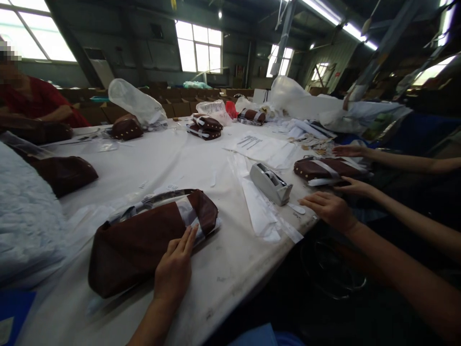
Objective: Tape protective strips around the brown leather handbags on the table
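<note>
My left hand (pixel 175 268) lies flat, fingers together, on a brown fabric bundle (pixel 144 240) wrapped with a strip of clear tape, near the table's front edge. My right hand (pixel 329 209) rests palm down at the table's right edge with its fingers spread and nothing in it. It is just right of a grey tape dispenser (pixel 271 183), and a short piece of tape (pixel 297 208) lies at its fingertips.
A co-worker's two hands (pixel 351 169) hold another brown bundle (pixel 326 169) at the right. More brown bundles (pixel 205 126) and plastic bags (pixel 135 101) lie across the white table (pixel 162 158). A person in red (pixel 32 103) sits at the far left. White padding (pixel 25 216) lies at the left.
</note>
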`<state>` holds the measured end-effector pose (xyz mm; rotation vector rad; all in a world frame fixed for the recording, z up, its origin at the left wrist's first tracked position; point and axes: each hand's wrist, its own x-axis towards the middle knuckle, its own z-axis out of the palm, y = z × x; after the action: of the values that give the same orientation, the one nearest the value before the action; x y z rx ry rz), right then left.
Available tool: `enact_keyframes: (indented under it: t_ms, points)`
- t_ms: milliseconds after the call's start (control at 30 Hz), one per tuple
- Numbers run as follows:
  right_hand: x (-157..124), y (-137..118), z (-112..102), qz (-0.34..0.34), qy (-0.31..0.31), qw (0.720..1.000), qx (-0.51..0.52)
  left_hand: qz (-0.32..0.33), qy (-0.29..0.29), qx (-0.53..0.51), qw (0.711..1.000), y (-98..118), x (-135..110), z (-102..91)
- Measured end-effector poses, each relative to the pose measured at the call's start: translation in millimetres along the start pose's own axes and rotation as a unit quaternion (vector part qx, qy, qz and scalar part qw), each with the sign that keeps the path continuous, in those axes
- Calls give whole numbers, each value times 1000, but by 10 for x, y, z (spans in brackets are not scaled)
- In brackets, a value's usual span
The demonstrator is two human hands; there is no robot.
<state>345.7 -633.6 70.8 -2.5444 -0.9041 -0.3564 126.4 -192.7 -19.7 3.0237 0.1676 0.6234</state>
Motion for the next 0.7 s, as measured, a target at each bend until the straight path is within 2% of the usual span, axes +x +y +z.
enact_keyframes:
  t_ms: [67, 167, 333, 433, 567, 700]
  points:
    - [95, -299, -65, -78, -42, 996, -4, -2, -3, -10, 1000, -7, -7, 8]
    - [363, -847, 43, -160, -101, 982, 18, 6, 5, -15, 1000, -24, -23, 52]
    - [996, -1772, 578, -298, -190, 933, 71, 13, 13, -4, 1000, -53, -15, 132]
    - [1432, -2184, 983, -376, -222, 892, 119, 5, 7, 2, 1000, -44, -4, 133]
    - [1942, -2561, 1487, -427, -271, 860, 61, 4, 11, 12, 1000, -13, -1, 106]
    - [2175, -2843, 1751, -410, -323, 853, -18, -3, 20, 29, 999, 13, 7, 89]
